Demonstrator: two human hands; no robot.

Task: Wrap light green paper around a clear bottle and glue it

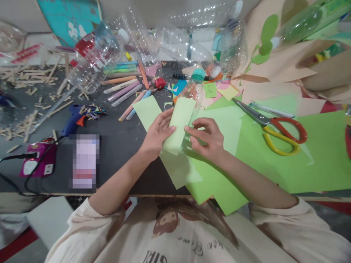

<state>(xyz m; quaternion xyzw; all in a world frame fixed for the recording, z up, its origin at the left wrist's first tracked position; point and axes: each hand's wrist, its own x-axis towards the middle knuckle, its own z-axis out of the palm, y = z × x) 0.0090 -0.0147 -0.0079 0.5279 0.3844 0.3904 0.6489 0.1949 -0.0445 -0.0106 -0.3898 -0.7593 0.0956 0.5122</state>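
Observation:
A clear plastic bottle with a teal cap (198, 75) leans away from me at the middle of the table. A pale green paper piece (181, 120) lies against the bottle's near side. My left hand (159, 134) is closed round the left edge of this paper and the bottle, its thumb on the paper. Beside the right edge, my right hand (206, 139) has its fingers apart and curved, with nothing seen between them; the index fingertip is close to the paper. Under the hands lie light green sheets (227, 126).
Scissors with red and yellow handles (282, 136) lie on green paper at right. Markers (124, 89), a blue glue gun (74, 117), a phone (84, 160) and wood sticks (33, 76) are at left. Clear bottles (175, 40) fill the back.

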